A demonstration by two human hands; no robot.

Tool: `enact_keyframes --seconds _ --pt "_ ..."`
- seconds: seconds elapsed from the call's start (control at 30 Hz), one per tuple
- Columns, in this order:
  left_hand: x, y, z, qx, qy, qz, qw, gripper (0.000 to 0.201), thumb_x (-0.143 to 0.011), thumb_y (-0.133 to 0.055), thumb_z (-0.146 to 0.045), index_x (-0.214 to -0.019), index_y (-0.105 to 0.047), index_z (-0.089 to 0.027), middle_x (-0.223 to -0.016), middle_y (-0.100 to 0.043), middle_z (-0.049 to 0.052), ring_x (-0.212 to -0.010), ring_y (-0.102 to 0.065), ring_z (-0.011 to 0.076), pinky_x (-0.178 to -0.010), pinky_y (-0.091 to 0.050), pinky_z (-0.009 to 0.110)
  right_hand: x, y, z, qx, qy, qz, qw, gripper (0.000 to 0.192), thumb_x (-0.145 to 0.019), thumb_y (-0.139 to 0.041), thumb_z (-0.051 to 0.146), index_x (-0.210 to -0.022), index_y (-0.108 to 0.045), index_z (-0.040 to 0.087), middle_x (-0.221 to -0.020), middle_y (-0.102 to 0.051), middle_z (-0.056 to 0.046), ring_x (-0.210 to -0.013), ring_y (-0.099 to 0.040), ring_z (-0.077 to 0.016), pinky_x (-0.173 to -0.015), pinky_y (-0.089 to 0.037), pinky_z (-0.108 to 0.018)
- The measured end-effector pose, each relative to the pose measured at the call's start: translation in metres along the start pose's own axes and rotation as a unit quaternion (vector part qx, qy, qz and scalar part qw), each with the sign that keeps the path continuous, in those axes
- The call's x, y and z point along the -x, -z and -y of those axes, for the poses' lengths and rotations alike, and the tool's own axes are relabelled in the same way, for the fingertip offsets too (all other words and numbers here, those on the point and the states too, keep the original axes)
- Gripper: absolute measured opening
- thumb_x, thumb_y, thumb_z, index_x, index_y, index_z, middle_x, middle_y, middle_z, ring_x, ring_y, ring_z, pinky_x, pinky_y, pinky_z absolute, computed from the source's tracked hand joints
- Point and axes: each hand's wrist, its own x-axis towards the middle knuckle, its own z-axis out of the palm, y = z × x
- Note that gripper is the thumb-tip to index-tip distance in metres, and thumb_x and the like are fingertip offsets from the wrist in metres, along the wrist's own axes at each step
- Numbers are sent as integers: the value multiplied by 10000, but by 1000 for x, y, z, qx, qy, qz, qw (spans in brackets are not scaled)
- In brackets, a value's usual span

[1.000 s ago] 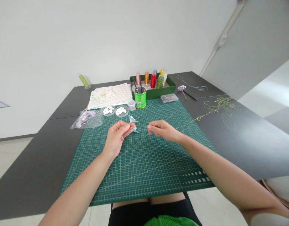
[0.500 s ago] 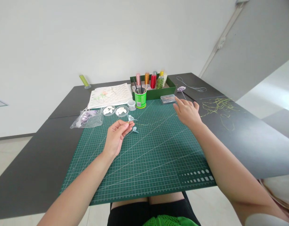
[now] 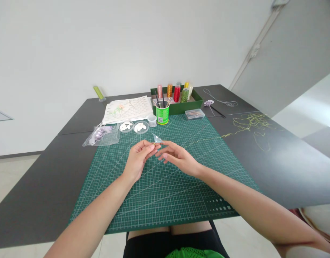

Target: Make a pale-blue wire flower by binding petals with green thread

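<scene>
The left hand [image 3: 138, 159] pinches a small pale-blue petal piece [image 3: 156, 139] between thumb and fingertips, above the middle of the green cutting mat [image 3: 165, 186] on the surface. Just to its right, the right hand [image 3: 175, 157] has its fingers loosely spread, the tips at the piece, though whether they grip it I cannot tell. A yellow-green thread [image 3: 234, 132] trails toward the surface's right edge.
</scene>
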Motion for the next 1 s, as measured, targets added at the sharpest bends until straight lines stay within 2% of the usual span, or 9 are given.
enact_keyframes --seconds 0.1,0.17,0.23,0.43,0.53,0.67,0.77,0.87,1.0 --pt "0 0 0 -1 3 -13 1000 232 -768 -802 -333 -715 -646 -170 -911 -780 46 -1003 -741 199 -966 -571 330 2 -2 3 122 -3 -41 992 328 -972 -548 361 -1259 -557 202 -601 -512 79 -534 -489 -101 -581 -430 -230" --pt "-1 -1 0 4 2 -28 1000 226 -767 -801 -329 -725 -647 -169 -930 -782 48 -1015 -738 198 -977 -564 330 4 -2 7 205 14 -71 976 209 -976 -538 336 -1128 -598 206 -547 -396 101 -482 -381 -86 -545 -352 -218" --pt "-2 -1 1 11 2 -41 999 214 -765 -800 -317 -732 -649 -168 -946 -783 49 -1015 -737 194 -978 -561 324 5 -1 10 245 19 -98 964 170 -995 -502 340 -1036 -607 213 -532 -369 96 -465 -359 -85 -520 -310 -217" --pt "-3 -3 3 13 -1 -77 997 200 -745 -811 -312 -744 -673 -167 -951 -782 45 -947 -736 165 -892 -568 271 9 0 14 313 37 -141 938 243 -1025 -449 343 -956 -637 207 -527 -428 63 -447 -393 -87 -504 -312 -218" --pt "-3 -4 5 -18 -7 -100 995 201 -754 -799 -331 -750 -678 -171 -963 -784 48 -917 -735 163 -764 -549 233 12 3 13 356 57 -123 925 283 -1037 -420 339 -981 -662 202 -554 -533 36 -447 -429 -88 -495 -315 -221" --pt "-3 -4 6 -74 -17 -106 991 206 -778 -766 -352 -767 -680 -166 -998 -789 79 -864 -737 177 -694 -510 242 14 8 10 418 110 -77 899 331 -1043 -403 318 -945 -702 214 -668 -664 -22 -568 -568 -124 -545 -382 -238" --pt "-4 -4 7 -118 -21 -105 987 218 -796 -745 -376 -791 -680 -168 -944 -798 88 -806 -741 192 -655 -496 261 15 11 10 470 153 -53 868 332 -1036 -414 272 -916 -719 218 -654 -654 -30 -595 -584 -139 -559 -410 -255" --pt "-4 -3 7 -193 -47 -103 975 208 -816 -721 -386 -807 -686 -181 -778 -785 57 -727 -733 197 -617 -480 266 17 13 13 522 224 -52 821 283 -1023 -439 203 -955 -714 213 -602 -619 -7 -547 -551 -124 -523 -391 -263" --pt "-2 -2 5 -360 -86 -66 927 130 -837 -679 -309 -768 -687 -199 -673 -744 3 -653 -691 174 -624 -464 265 18 16 20 550 369 -101 743 185 -988 -500 106 -1030 -669 168 -570 -569 35 -500 -498 -98 -476 -356 -258"
